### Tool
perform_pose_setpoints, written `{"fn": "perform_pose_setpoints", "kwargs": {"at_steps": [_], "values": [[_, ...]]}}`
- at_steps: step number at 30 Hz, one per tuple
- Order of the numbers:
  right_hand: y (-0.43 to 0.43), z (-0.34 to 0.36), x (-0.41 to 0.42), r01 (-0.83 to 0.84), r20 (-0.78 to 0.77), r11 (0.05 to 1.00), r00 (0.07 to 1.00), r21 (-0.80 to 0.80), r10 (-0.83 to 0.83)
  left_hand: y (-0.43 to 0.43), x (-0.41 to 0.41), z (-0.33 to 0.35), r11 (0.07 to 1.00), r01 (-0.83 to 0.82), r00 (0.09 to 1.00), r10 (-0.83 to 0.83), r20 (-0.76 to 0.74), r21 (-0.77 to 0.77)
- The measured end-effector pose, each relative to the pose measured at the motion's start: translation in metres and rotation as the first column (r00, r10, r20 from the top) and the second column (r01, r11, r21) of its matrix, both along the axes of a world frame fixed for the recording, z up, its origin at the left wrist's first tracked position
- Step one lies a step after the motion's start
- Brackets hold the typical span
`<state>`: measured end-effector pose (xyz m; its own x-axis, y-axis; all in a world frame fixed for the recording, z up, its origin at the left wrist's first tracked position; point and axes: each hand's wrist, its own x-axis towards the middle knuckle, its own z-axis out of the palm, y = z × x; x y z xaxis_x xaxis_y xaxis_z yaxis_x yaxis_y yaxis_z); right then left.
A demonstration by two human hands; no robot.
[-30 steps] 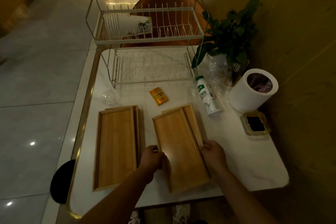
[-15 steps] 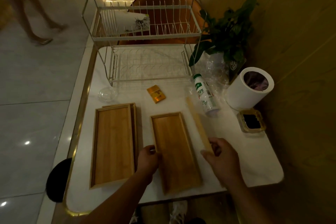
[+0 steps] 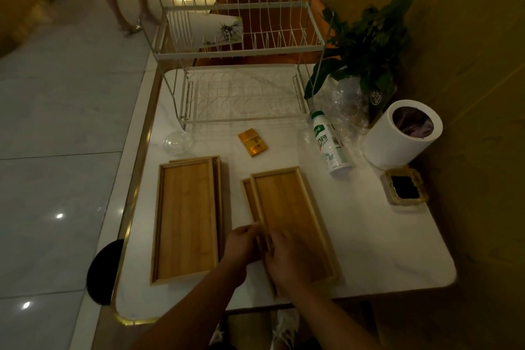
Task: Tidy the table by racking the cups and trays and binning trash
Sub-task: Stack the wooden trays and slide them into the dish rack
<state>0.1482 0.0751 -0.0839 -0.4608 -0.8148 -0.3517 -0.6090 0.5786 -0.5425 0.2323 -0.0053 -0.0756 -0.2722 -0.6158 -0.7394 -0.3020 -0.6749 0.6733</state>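
Half a second ago the right hand (image 3: pixel 287 258) held one wooden tray up on its edge; now that upper tray (image 3: pixel 287 207) lies flat on the lower tray (image 3: pixel 247 196), shifted right so a strip of the lower one shows on the left. Both hands meet at the near left side of this pair. The left hand (image 3: pixel 241 247) curls its fingers on the lower tray's left rim, and the right hand bends its fingers over the upper tray's left rim; the fingertips are blurred. A second stack of trays (image 3: pixel 186 219) lies to the left on the white table (image 3: pixel 383 236). Beyond stand a two-tier dish rack (image 3: pixel 241 45) with a plate (image 3: pixel 210 28) in its top tier, a clear plastic cup (image 3: pixel 178 142), a yellow packet (image 3: pixel 252 142), a bottle (image 3: pixel 331 145) on its side, a white bin (image 3: pixel 403 133), an ashtray (image 3: pixel 404 186) and a plant (image 3: pixel 366 40).
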Motion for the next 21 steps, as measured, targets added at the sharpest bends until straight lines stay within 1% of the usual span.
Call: {"fn": "perform_pose_setpoints", "kwargs": {"at_steps": [2,3,4,5,6,7,8,9,10,11,12,14,16,19,21], "values": [[0.004,0.003,-0.008,0.063,0.162,0.998,0.985,-0.027,-0.058,0.001,-0.001,-0.002,1.0,0.012,1.0,-0.012,0.003,-0.026],[0.008,0.005,-0.015,0.114,0.19,0.993,0.976,-0.036,-0.106,0.001,-0.001,-0.002,0.999,0.019,1.0,-0.019,0.002,-0.028],[0.012,0.006,-0.026,0.178,0.134,0.983,0.976,-0.053,-0.169,0.0,-0.001,-0.001,0.999,0.026,1.0,-0.026,0.001,-0.026],[0.016,0.005,-0.04,0.225,-0.007,0.972,0.974,-0.065,-0.226,0.0,-0.001,-0.002,0.999,0.037,0.999,-0.037,0.005,-0.026],[0.02,0.005,-0.055,0.264,-0.14,0.962,0.952,-0.07,-0.271,-0.001,-0.002,-0.002,0.998,0.051,0.999,-0.051,0.015,-0.033],[0.022,0.006,-0.067,0.296,-0.191,0.954,0.935,-0.041,-0.299,0.0,-0.002,-0.003,0.997,0.064,0.998,-0.063,0.029,-0.046],[0.021,0.006,-0.077,0.309,-0.181,0.951,0.936,0.021,-0.3,0.001,-0.003,-0.002,0.995,0.073,0.997,-0.071,0.042,-0.062],[0.018,0.004,-0.084,0.295,-0.137,0.951,0.95,0.097,-0.281,0.002,-0.003,-0.002,0.994,0.078,0.996,-0.075,0.045,-0.076],[0.014,0.002,-0.088,0.257,-0.098,0.952,0.965,0.168,-0.243,0.003,-0.004,-0.001,0.993,0.079,0.996,-0.075,0.042,-0.086],[0.01,0.001,-0.09,0.223,-0.072,0.952,0.975,0.208,-0.212,0.004,-0.004,-0.001,0.993,0.076,0.997,-0.073,0.041,-0.092],[0.006,0.0,-0.091,0.208,-0.045,0.956,0.978,0.208,-0.203,0.004,-0.005,-0.001,0.992,0.077,0.996,-0.072,0.049,-0.096],[0.003,-0.004,-0.088,0.199,0.011,0.969,0.979,0.145,-0.203,0.003,-0.006,-0.001,0.99,0.094,0.993,-0.085,0.083,-0.108],[0.004,-0.008,-0.082,0.184,0.017,0.978,0.982,0.099,-0.186,0.003,-0.006,-0.001,0.986,0.116,0.99,-0.104,0.094,-0.122],[0.007,-0.012,-0.068,0.246,-0.013,0.968,0.969,0.049,-0.246,0.004,-0.006,-0.002,0.981,0.134,0.987,-0.12,0.105,-0.141],[0.008,-0.013,-0.063,0.287,0.007,0.957,0.958,0.032,-0.288,0.004,-0.006,-0.003,0.981,0.135,0.985,-0.118,0.126,-0.141]]}}
